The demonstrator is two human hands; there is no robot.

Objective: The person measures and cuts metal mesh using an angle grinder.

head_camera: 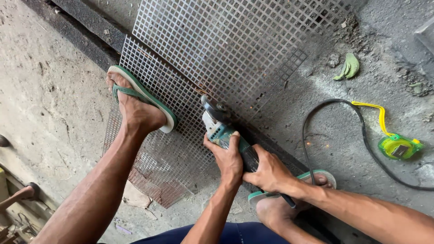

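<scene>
While both forearms reach forward and down from the bottom of the view, the two hands close together on one teal angle grinder [222, 131], whose disc end meets the perforated metal sheet [235, 49] near the middle of the picture, where a few small sparks show along the cut line. The left hand [227, 158] is clenched around the front of the grinder's body, knuckles up and thumb wrapped over the near side; the right hand [268, 171] grips the rear of the body just behind it, wrist bent inward, so the hands almost touch. One black power cord [361, 131] loops away over the concrete floor [49, 104] to the right. Two feet are in view, each in a green and white flip-flop: the left foot [135, 108] presses down on the sheet well to the left of the grinder, and the right foot [289, 199] sits just below the right hand, partly hidden by it. One green and yellow tape measure [398, 147] lies on the floor at the right, its yellow tape drawn out, and one scrap of green leaf [349, 67] lies above it. The sheet rests across one dark bar [86, 27] running diagonally beneath it.
</scene>
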